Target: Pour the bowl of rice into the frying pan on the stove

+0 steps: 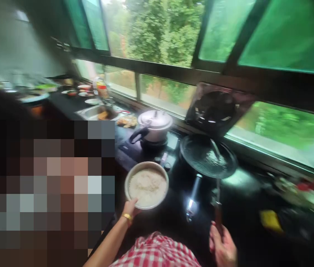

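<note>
My left hand [131,208], with a gold bangle at the wrist, grips the near rim of a round metal bowl [146,185] filled with white batter. My right hand [222,245] is closed round the dark handle of a long metal spatula [216,193], whose blade reaches over a flat black griddle pan [208,156] on the stove. The pan's shiny handle [193,198] points back at me. The bowl rests on the dark counter just left of the pan.
A steel pressure cooker [153,127] stands on the back burner. Further left are a sink [99,112], plates and bottles. A blurred-out person fills the left foreground. Windows run along the back. Cluttered items, one yellow [269,219], lie at the right.
</note>
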A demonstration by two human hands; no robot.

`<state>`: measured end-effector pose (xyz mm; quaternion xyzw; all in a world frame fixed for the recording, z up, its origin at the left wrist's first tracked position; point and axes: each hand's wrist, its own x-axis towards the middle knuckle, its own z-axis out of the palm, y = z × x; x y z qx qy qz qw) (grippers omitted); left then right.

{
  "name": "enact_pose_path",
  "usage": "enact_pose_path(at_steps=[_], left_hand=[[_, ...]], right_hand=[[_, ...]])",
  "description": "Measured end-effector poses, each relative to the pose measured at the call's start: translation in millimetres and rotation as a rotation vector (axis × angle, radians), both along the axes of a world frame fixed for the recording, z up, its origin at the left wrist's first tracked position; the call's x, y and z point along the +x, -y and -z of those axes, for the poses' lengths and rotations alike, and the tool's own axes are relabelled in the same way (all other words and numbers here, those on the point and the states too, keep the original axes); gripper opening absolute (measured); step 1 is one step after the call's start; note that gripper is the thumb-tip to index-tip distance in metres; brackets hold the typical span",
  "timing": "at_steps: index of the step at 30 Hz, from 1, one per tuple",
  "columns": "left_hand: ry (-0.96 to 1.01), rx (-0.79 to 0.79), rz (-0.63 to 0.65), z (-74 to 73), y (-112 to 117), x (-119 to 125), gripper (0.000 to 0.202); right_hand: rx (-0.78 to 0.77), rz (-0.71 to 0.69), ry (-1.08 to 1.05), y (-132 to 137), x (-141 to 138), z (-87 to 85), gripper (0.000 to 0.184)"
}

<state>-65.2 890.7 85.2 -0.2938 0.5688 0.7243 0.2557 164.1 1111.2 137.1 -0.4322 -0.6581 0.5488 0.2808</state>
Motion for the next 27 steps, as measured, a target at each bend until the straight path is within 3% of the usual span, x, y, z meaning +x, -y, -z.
enact_pose_path(at_steps=[2, 3, 7, 15, 23, 27], left_hand=[[-0.024, -0.024, 0.034, 5.2, -3, -2, 0.007], [-0.045, -0.023, -0.007, 9.2, -5, -4, 0.008], [-0.101, 0.013, -0.052, 21.6, -13, -6, 0.015], [-0.007, 0.070, -0.045, 7.0, -20, -5, 0.012], [-0.028, 0.055, -0.060, 16.3, -21, -13, 0.029], [-0.043, 0.032, -0.064, 14.3, -21, -13, 0.036]], right_hand=[[-0.093, 0.008, -0.146, -2, 2, -3.3, 0.057], [-0.114, 0.001, -0.165, -3, 3, -4.9, 0.056], [-0.116, 0.026, -0.218, -8, 8, -4.8, 0.050], [-0.124, 0.040, -0.258, -16, 23, 2.1, 0.043], [-0.125, 0.056, -0.292, -20, 25, 7.1, 0.044], [-0.136, 0.061, -0.297, -20, 29, 8.9, 0.044]])
